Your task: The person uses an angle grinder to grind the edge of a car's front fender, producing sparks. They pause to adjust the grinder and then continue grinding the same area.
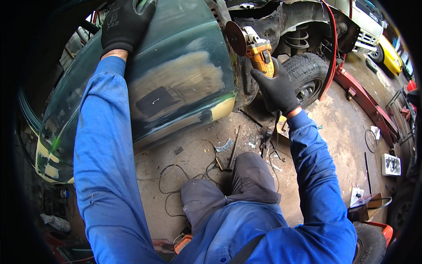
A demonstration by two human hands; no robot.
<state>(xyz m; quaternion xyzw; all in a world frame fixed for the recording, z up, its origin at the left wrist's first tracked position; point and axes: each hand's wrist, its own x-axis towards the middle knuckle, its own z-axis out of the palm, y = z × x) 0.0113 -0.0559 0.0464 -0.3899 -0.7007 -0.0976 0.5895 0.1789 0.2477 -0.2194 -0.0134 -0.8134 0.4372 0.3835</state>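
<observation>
My right hand [278, 88], in a black glove, is closed around the yellow body of an angle grinder [262, 57]. The grinder's dark reddish disc [236, 38] stands beside the edge of a green vehicle door [184, 39]; whether it touches metal I cannot tell. On the door's upper part lies my left hand [127, 26], also black-gloved. Its thumb is spread away from the fingers, with green paint showing between, and the fingertips run out at the top edge. Lower on the door are a sanded, brownish patch and a dark rectangle.
Behind the grinder are a bare wheel arch with a coil spring [298, 40] and a tyre [306, 75]. A red metal beam [365, 103] lies to the right. Cables [169, 176], a metal rod [234, 147] and scraps lie on the concrete floor. A white vehicle stands at far right.
</observation>
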